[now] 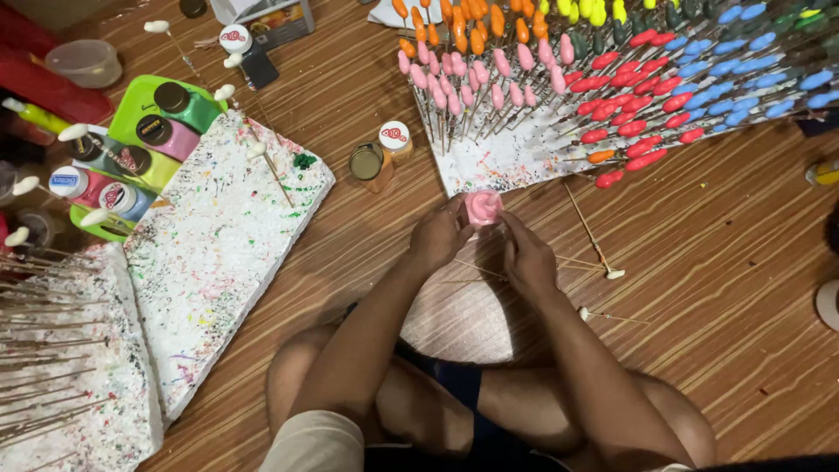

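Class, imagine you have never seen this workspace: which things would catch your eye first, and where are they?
First, the rows of coloured tips on sticks, pink, orange, red, blue and green, planted in a white foam board at top right. Next, the left hand and right hand meeting at centre around a small pink pot. On the left lies a paint-speckled foam slab, with paint bottles beside it.

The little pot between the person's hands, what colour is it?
Pink. The pot shows best in the head view, held by the left hand and right hand.

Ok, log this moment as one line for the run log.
left hand: holds pink pot | right hand: on pot, with thin stick | ahead: foam board of painted sticks
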